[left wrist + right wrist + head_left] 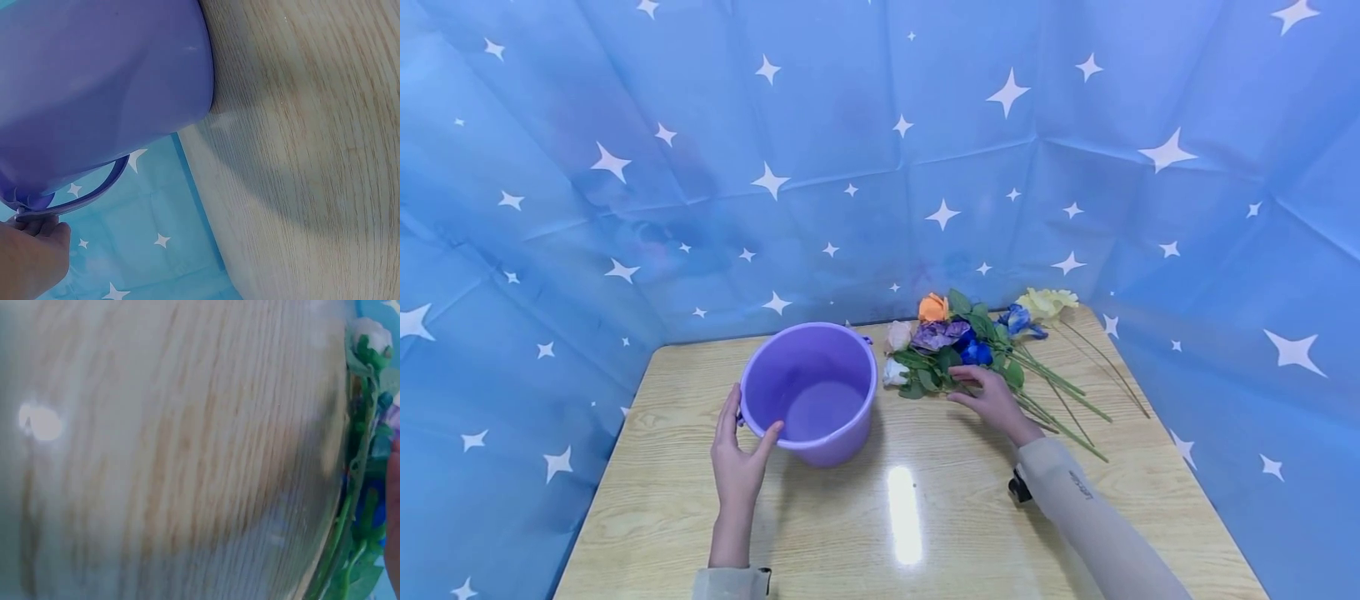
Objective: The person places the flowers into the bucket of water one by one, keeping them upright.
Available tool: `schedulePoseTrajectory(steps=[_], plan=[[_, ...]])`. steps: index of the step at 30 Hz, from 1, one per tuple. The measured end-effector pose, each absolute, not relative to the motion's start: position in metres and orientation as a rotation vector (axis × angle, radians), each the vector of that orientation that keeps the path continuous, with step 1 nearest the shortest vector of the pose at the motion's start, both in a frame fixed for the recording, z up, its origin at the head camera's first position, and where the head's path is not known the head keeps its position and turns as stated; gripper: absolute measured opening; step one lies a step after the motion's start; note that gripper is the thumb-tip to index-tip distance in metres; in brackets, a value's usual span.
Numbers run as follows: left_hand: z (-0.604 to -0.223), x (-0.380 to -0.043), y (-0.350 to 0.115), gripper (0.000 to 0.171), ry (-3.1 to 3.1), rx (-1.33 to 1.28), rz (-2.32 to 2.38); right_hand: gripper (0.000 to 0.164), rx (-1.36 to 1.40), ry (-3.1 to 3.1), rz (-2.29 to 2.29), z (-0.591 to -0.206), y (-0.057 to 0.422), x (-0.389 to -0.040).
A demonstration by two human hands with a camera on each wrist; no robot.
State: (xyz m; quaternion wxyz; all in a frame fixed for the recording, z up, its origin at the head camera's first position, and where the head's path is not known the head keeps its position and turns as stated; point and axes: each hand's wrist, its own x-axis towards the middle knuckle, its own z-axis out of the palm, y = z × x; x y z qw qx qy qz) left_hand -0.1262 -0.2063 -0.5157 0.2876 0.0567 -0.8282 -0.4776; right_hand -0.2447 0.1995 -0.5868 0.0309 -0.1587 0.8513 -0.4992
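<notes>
Left grip (739, 467) pinches the purple plastic bucket (841, 443); right of centre, the right grip (991, 402), seemingly loose, is by leafy multicoloured flowers (938, 335), likely light, best stem-held.

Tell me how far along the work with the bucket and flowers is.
Done: the purple bucket appears in place, mouth up, beside the flowers. In progress: the left grip holds the bucket at its near-left side; the right grip is at the flowers, none clearly grasped. Left, presumably: putting flowers in; none show inside the bucket.
</notes>
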Motion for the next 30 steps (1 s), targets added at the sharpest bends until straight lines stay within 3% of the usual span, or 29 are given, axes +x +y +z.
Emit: schedulePoseTrajectory(steps=[25, 30], plan=[[-0.517, -0.127, -0.206, 0.085, -2.185, 0.14, -1.303, 0.022, -0.418, 2.636, -1.373, -0.597, 0.196, -0.265], [-0.517, -0.127, -0.206, 0.086, -2.19, 0.141, -1.296, 0.022, -0.445, 2.632, -1.344, -0.596, 0.197, -0.267]])
